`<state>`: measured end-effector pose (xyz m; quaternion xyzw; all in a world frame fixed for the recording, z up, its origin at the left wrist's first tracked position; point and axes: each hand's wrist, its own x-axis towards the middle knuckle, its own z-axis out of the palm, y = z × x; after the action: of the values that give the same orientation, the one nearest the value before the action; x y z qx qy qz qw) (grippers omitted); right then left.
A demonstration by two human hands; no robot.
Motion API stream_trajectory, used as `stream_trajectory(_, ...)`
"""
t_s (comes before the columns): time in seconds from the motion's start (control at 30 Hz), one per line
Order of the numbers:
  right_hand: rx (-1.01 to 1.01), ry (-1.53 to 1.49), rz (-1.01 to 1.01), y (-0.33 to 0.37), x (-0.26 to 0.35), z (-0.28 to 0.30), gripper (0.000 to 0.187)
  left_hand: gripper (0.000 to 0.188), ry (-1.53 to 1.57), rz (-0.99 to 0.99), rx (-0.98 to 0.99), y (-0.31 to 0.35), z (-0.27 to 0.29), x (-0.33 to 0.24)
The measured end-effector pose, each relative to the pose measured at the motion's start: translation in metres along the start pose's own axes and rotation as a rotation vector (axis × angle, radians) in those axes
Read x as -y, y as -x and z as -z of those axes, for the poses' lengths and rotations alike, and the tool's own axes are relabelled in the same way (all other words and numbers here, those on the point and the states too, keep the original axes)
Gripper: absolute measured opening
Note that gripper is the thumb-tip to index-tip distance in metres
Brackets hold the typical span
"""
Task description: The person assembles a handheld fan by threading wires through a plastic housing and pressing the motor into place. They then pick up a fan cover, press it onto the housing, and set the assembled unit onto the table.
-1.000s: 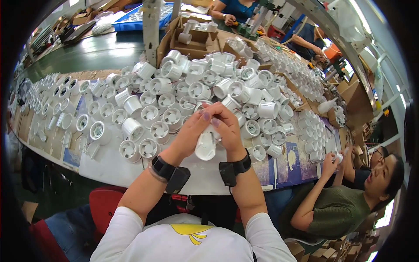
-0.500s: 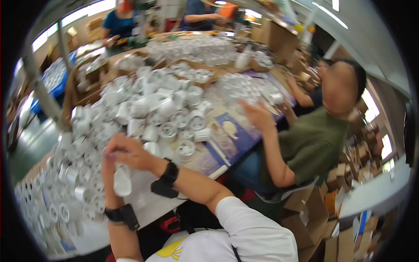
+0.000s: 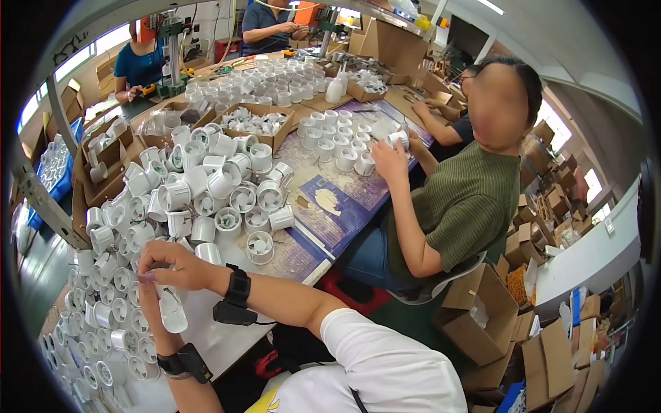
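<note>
My left hand (image 3: 151,297) is raised at the edge of a large heap, its fingers partly hidden. Against its palm side is a white plastic piece (image 3: 174,313) with a rounded end and a thin wire at its top. My right hand (image 3: 175,267) reaches across to it, thumb and fingers pinched together near the left fingertips. What the pinch holds is too small to make out. Around both hands lie many white cylindrical plastic housings (image 3: 242,198), some showing ribbed insides and thin wires.
A person in a green top (image 3: 468,199) sits at the right, handling a white housing (image 3: 397,140). Housings in rows (image 3: 337,141) stand before them. A cardboard box of small white parts (image 3: 279,134), squeeze bottles (image 3: 335,91) and other workers are farther back. Open cartons (image 3: 482,316) stand lower right.
The view has shifted and become sharper, so my hands appear lower and farther left. They stay close together in much the same pose. The neighbouring person's hands have come together at a housing.
</note>
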<state>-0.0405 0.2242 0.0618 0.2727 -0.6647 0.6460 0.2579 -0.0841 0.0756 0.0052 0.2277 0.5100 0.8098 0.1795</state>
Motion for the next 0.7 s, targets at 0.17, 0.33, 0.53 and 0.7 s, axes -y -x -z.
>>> stream_trajectory(0.17,-0.019,-0.122,-0.152,0.007,0.005,-0.005,0.011,0.058,-0.115,-0.028,-0.127,0.008,0.005,0.003)
stream_trajectory(0.33,0.051,-0.113,-0.090,-0.001,0.006,0.001,0.012,0.053,-0.186,-0.045,-0.089,0.001,-0.005,-0.007)
stream_trajectory(0.53,0.055,-0.124,-0.066,-0.003,0.008,0.005,0.013,0.052,-0.138,-0.035,-0.047,0.003,-0.019,-0.013)
stream_trajectory(0.7,-0.167,-0.079,0.093,-0.020,0.039,0.028,0.014,0.051,0.109,-0.011,0.013,0.002,-0.039,-0.044)
